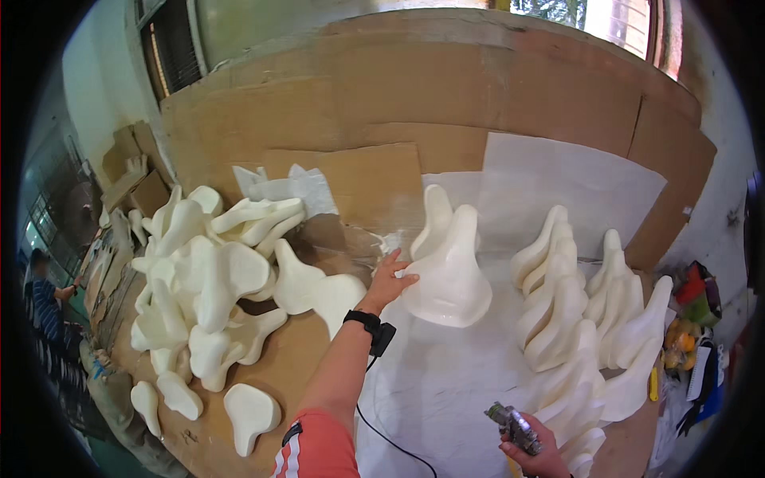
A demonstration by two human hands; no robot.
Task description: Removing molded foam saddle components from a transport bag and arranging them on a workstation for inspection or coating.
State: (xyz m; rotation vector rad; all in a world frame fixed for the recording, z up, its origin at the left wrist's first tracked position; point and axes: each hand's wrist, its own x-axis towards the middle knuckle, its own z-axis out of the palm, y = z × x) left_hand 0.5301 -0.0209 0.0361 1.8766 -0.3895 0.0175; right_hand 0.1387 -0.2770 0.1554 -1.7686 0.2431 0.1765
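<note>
My left hand (390,279) grips the left edge of a cream foam saddle-shaped pad (450,267) that stands tilted on the white sheet (430,382); a second pad stands just behind it. A black band with a small device sits on that wrist. Low at the right, my right hand (532,442) is closed around a metal spray-gun-like tool (512,424), held apart from the pad. A black cable runs from my wrist down across the sheet.
A loose heap of the same cream pads (211,271) lies on the cardboard-covered bench (295,358) at left. Two neat rows of pads (586,319) lean together at right. Cardboard panels (446,88) back the bench. Another person (48,307) stands far left. Colourful clutter (693,327) sits at the right edge.
</note>
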